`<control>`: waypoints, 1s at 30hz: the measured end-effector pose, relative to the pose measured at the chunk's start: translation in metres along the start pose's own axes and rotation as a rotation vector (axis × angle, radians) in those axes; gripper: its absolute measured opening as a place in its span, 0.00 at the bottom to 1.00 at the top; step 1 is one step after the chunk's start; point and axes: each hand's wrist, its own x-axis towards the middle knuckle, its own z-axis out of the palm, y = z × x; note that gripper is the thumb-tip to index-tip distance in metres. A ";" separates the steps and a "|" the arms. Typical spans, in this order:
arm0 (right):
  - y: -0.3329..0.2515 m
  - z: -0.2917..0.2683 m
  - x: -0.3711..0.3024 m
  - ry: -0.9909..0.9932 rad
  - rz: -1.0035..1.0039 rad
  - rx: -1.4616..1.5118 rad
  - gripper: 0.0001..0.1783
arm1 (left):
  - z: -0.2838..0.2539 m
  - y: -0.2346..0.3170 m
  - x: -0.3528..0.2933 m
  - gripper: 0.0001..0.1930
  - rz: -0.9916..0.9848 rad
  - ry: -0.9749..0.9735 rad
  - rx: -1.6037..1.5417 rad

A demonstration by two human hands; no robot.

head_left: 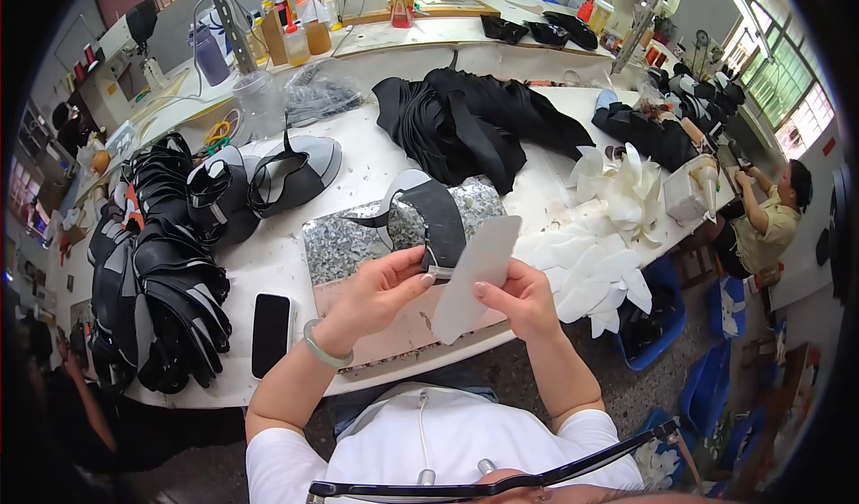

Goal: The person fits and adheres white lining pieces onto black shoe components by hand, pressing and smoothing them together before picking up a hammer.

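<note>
Between thumb and fingers, my left hand pinches the near end of a black and grey shoe upper, whose curved body lies over a speckled stone slab. My right hand grips a white, leaf-shaped lining piece by its right edge. The piece is held upright at a slant, close beside the upper's end and hiding part of it. More white lining pieces lie fanned out to the right of that hand. A pale bangle circles my left wrist.
Stacked shoe uppers fill the table's left side, near a phone. Black fabric pieces are heaped beyond the slab. A plastic cup and bottles stand farther back. Blue bins sit at right, where another person works.
</note>
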 end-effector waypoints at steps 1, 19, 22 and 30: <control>0.001 0.002 0.002 -0.018 0.006 -0.034 0.17 | -0.001 0.000 0.001 0.23 -0.035 -0.011 0.008; 0.006 0.013 0.013 0.043 -0.095 -0.173 0.15 | 0.004 0.014 0.001 0.24 -0.108 0.006 -0.035; 0.007 0.014 0.014 0.054 -0.099 -0.181 0.15 | 0.001 0.009 0.001 0.24 -0.114 0.038 -0.026; 0.011 0.016 0.015 0.103 -0.121 -0.257 0.12 | 0.006 0.008 0.000 0.23 -0.038 -0.001 -0.086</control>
